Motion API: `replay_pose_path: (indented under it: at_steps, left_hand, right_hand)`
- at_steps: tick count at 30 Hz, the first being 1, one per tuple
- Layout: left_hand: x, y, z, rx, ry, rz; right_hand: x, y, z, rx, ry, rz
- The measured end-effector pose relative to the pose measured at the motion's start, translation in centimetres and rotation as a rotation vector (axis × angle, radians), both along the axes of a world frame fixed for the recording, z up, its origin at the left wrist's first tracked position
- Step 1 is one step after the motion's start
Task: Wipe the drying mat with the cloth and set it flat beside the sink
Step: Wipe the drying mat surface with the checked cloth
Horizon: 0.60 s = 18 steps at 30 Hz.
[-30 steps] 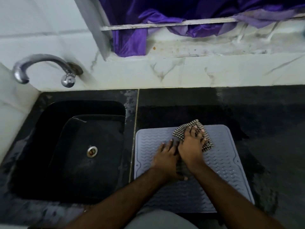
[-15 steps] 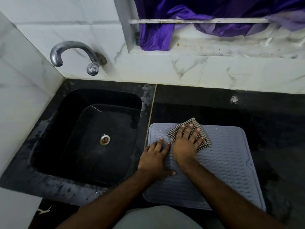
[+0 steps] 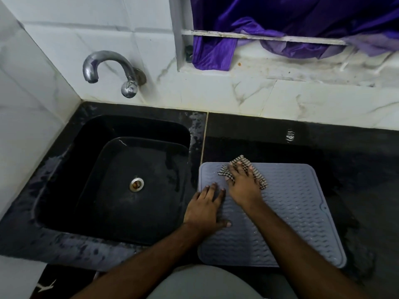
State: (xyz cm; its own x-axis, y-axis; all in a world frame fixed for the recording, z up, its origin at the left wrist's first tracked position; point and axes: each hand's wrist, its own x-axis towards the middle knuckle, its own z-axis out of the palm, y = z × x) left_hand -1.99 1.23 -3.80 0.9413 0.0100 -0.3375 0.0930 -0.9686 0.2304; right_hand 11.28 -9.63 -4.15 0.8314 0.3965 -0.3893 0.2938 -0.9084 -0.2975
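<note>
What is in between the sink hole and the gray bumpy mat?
In the head view, only black sink wall and a bare strip of black counter with a thin seam lie between the drain and the mat.

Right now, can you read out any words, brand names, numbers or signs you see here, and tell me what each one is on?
None can be read: the drying mat, checked cloth, tap, sink, wall tiles and purple fabric show no text or labels.
</note>
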Motion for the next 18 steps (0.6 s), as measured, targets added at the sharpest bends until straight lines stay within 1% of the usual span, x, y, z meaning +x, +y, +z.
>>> replay_pose_path:
  at_steps: [2,5,8,10,12,15,18]
  left_hand:
    - [-0.5,0.4,-0.4,-0.039,-0.04,0.018]
    - [-0.9,0.9,-0.9,-0.125,-0.084,0.052]
    - [-1.4,2.1,-1.2,-0.193,-0.099,0.099]
    - [-1.9,3.0,-1.4,-0.128,-0.14,0.037]
    - [-2.2,3.8,-1.5,-0.063,-0.158,-0.039]
    - [-2.2,4.9,-1.5,-0.044,-0.148,-0.054]
    - [-2.4,5.4,-1.4,-0.019,-0.112,-0.106]
  right_hand:
    - [-1.8,1.2,-0.2,-0.023,-0.002,0.072]
    - [-2.5,2.0,-0.2,-0.066,-0.015,0.055]
    - [-1.6,2.8,1.0,0.044,0.064,0.008]
    - [-2.4,3.6,1.2,0.051,0.074,0.04]
    - [-3.7,4.3,0.9,-0.049,0.062,0.075]
    - [-4.0,5.0,1.0,-0.059,-0.001,0.064]
    - [-4.1,5.2,1.0,-0.066,-0.018,0.147]
